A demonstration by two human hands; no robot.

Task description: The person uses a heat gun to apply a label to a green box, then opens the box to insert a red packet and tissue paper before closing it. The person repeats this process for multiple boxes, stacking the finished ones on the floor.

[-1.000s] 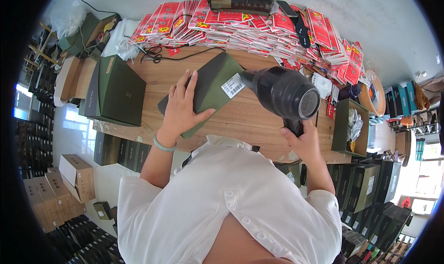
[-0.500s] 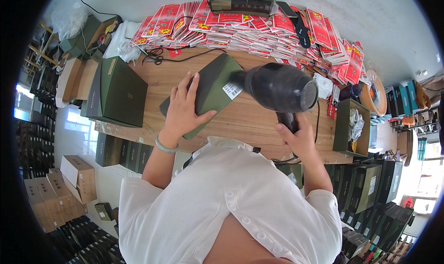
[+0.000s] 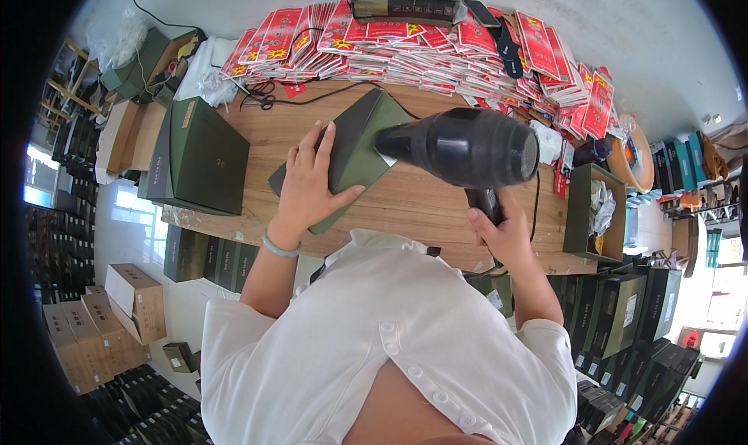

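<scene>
– What's the right grip (image 3: 505, 227) holding?
– A black hair dryer (image 3: 471, 145) by its handle (image 3: 485, 202); the nozzle (image 3: 395, 143) partly hides a white label (image 3: 387, 161) on the green-and-grey box (image 3: 360, 163).
– And the left grip (image 3: 308, 188)?
– Spread across that box, above the wooden tabletop (image 3: 428, 207).

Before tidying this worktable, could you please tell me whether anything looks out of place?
Yes: the red-and-white printed cards along the back lie in an uneven heap, fanned and tilted, not squared. The wooden worktable looks scuffed along its front left edge.
</scene>
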